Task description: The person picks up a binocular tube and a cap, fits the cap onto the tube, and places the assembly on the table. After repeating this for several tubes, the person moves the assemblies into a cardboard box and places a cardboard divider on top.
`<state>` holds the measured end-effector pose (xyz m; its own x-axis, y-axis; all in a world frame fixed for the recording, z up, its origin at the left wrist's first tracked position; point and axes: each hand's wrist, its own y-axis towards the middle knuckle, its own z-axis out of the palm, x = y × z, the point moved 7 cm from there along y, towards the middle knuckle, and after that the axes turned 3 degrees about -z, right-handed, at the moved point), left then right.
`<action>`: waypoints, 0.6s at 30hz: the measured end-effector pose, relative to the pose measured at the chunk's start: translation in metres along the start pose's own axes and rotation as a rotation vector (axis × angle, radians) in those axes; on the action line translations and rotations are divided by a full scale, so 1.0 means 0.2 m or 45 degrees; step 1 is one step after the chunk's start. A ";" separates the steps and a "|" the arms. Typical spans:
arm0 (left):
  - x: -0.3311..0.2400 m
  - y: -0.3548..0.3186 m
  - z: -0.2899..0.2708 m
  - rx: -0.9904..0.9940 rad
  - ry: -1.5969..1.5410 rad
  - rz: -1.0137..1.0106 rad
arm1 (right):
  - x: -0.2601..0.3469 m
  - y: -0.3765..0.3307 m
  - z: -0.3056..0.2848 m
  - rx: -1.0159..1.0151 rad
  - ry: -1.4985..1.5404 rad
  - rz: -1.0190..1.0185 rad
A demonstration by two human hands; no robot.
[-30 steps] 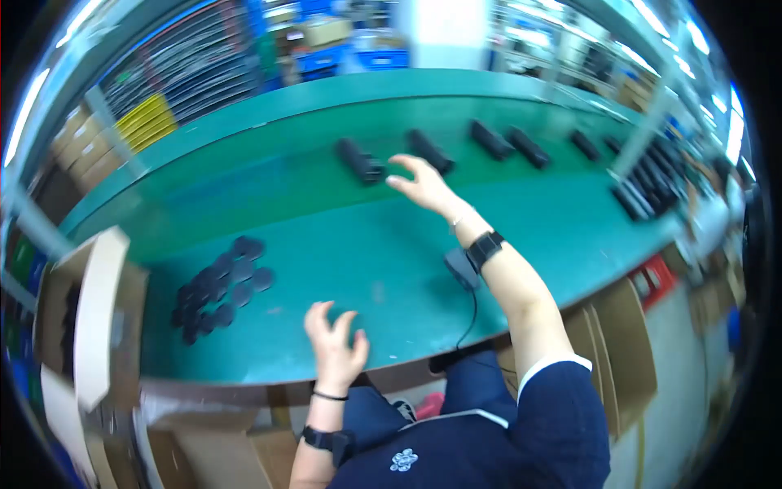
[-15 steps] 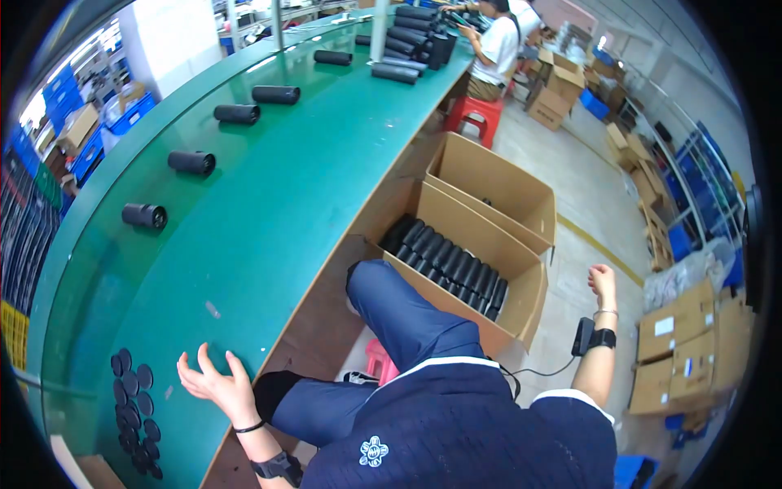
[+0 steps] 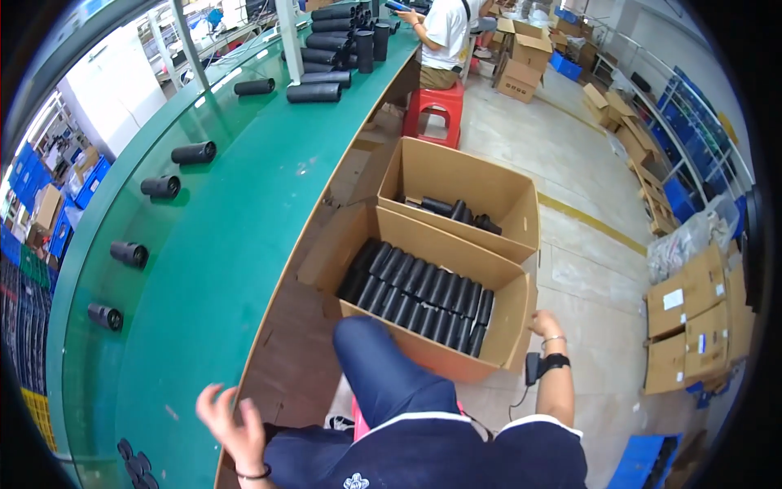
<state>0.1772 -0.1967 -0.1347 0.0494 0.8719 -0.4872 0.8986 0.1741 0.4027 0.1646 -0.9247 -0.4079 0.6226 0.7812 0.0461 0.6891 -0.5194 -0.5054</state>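
My left hand [image 3: 232,422] hovers over the near edge of the green bench [image 3: 220,236], palm up, fingers spread and bent, holding nothing. Below and left of it lie several black discs [image 3: 135,463], partly cut off by the picture's edge. My right hand [image 3: 546,324] is closed, fingers curled, with nothing visible in it. It is right beside the flap of the nearer cardboard box [image 3: 519,326]; whether it touches the flap I cannot tell. Rows of black cylinders [image 3: 419,289] fill that box. More black cylinders [image 3: 129,253] lie spaced along the bench's far side.
Behind the nearer box stands a second cardboard box [image 3: 456,167] with a few black cylinders at its bottom. Stacked cylinders [image 3: 330,49] occupy the bench's far end, where a person [image 3: 446,37] sits by a red stool [image 3: 436,110]. Cartons [image 3: 688,318] stand at right.
My view has turned rightward and down, so the discs slide toward the lower edge. My right hand has come from open air to the nearer box's flap. The left remains spread.
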 end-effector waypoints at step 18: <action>-0.25 0.54 2.64 1.608 -0.761 -0.614 | 0.77 0.69 1.14 0.646 0.285 -0.555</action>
<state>0.5032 -0.4626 -0.4766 -0.4714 0.4785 -0.7408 0.6399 -0.3925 -0.6607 0.2719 -0.7972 -0.6674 0.4283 0.7629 0.4843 0.6690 0.0926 -0.7375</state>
